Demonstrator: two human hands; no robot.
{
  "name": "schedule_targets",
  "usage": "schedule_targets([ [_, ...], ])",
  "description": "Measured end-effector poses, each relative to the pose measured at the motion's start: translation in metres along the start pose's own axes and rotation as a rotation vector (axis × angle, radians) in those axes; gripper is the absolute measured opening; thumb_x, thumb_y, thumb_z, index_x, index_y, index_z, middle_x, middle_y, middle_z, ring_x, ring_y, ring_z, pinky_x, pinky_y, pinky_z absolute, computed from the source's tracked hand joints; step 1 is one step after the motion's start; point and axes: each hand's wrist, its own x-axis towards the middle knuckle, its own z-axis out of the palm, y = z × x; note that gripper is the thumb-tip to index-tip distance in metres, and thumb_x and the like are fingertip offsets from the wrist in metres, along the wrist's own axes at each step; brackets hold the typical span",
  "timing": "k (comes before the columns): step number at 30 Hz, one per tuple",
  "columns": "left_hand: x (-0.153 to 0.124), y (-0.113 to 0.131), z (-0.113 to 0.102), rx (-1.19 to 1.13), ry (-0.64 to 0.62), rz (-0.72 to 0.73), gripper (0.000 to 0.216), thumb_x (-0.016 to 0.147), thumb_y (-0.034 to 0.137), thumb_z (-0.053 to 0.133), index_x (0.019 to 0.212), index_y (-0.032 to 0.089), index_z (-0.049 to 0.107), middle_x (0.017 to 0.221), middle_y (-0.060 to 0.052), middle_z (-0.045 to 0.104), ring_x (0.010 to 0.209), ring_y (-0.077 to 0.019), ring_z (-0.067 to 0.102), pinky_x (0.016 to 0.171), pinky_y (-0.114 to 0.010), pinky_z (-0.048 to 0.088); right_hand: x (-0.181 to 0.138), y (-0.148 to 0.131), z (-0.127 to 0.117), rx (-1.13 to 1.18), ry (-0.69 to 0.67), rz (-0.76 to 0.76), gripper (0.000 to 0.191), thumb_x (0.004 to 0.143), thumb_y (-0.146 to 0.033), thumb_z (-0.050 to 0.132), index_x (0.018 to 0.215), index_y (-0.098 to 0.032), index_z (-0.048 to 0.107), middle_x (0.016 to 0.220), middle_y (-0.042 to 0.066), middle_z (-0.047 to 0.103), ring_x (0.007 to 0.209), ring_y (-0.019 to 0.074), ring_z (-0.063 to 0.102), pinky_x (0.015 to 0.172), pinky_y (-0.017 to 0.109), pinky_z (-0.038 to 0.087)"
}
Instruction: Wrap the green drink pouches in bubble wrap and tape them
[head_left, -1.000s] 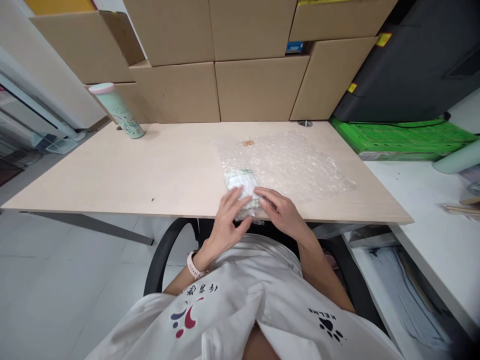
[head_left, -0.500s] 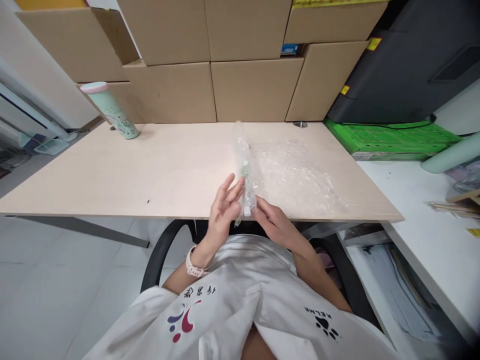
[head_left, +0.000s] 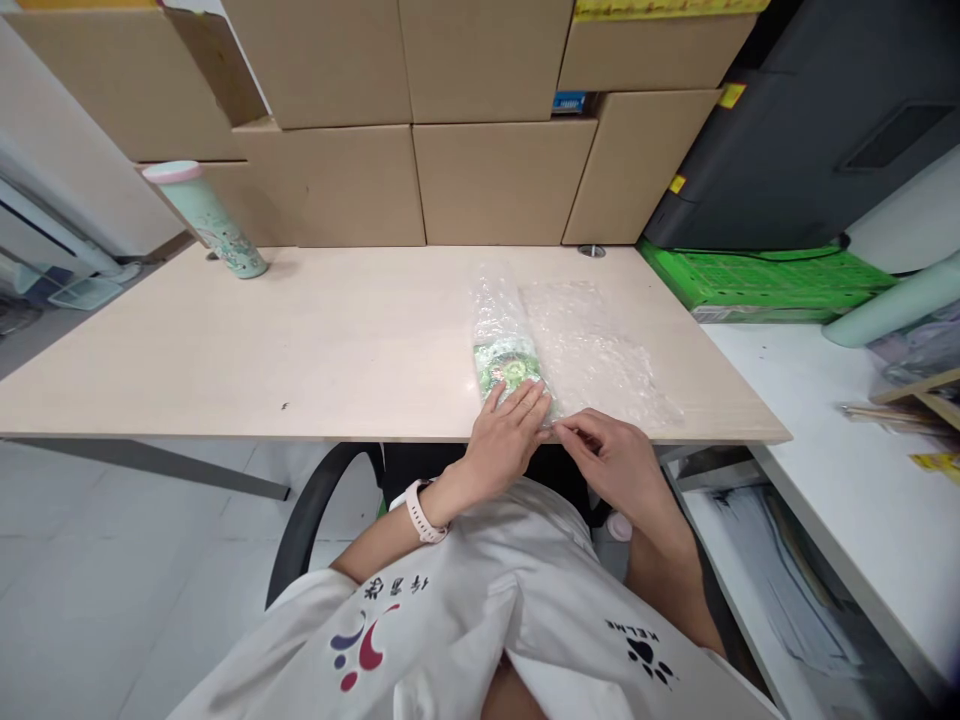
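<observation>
A packet with a green and white print [head_left: 510, 366] lies near the front edge of the table inside clear bubble wrap [head_left: 496, 305]. My left hand [head_left: 508, 432] rests flat on the lower part of the packet, its fingers stretched out, so that part is hidden. At the packet's lower right corner, my right hand [head_left: 611, 455] has thumb and forefinger pinched on the edge of the wrap. Just right of the packet spreads a flat sheet of clear bubble wrap [head_left: 600, 345]; I cannot tell whether it joins the wrapped part.
A mint tumbler with a pink lid [head_left: 217, 225] stands at the table's back left. Cardboard boxes [head_left: 502, 185] are stacked along the back. On the right are a green box [head_left: 772, 285], a dark case [head_left: 795, 150] and a white side table [head_left: 795, 380].
The wrapped packet has turned from edge-on to lying flat, its print now showing. My left hand has come down onto it, and my right hand has shifted right to its corner.
</observation>
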Motion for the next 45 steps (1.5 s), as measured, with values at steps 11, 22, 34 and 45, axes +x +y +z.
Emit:
schedule_targets([
  [11, -0.021, -0.006, -0.010, -0.665, 0.453, -0.387, 0.060, 0.094, 0.032, 0.063, 0.149, 0.027, 0.040, 0.168, -0.012, 0.020, 0.157, -0.0284, 0.018, 0.126, -0.055, 0.018, 0.021, -0.004, 0.035, -0.001, 0.112, -0.169, 0.037, 0.104, -0.039, 0.041, 0.131, -0.024, 0.062, 0.137, 0.012, 0.064, 0.124, 0.0295, 0.058, 0.105, 0.052, 0.046],
  [22, -0.026, 0.005, -0.038, -1.413, 0.529, -0.586, 0.061, 0.095, 0.045, 0.057, 0.151, 0.029, 0.035, 0.155, -0.009, 0.047, 0.140, -0.0249, 0.047, 0.113, -0.041, 0.040, 0.024, -0.022, 0.048, 0.282, 0.020, -0.115, 0.041, 0.103, -0.044, 0.040, 0.137, -0.025, 0.054, 0.141, 0.010, 0.061, 0.128, 0.0260, 0.057, 0.105, 0.046, 0.047],
  [34, 0.002, 0.006, -0.025, -0.512, 0.066, -0.048, 0.049, 0.095, 0.040, 0.058, 0.142, 0.029, 0.052, 0.153, -0.007, 0.052, 0.131, -0.0326, 0.045, 0.106, -0.052, 0.033, 0.005, 0.012, 0.030, 0.496, -0.160, 0.105, 0.030, 0.097, -0.047, 0.052, 0.107, -0.022, 0.067, 0.096, 0.005, 0.076, 0.090, 0.0245, 0.072, 0.078, 0.038, 0.058],
  [45, 0.002, -0.007, -0.015, -0.439, -0.058, 0.020, 0.024, 0.095, 0.027, 0.057, 0.115, 0.026, 0.071, 0.135, -0.005, 0.067, 0.121, -0.0296, 0.053, 0.100, -0.048, 0.035, -0.001, -0.001, -0.014, 0.146, 0.227, 0.035, 0.032, 0.100, -0.046, 0.049, 0.095, -0.026, 0.074, 0.096, 0.005, 0.078, 0.089, 0.0239, 0.072, 0.084, 0.040, 0.058],
])
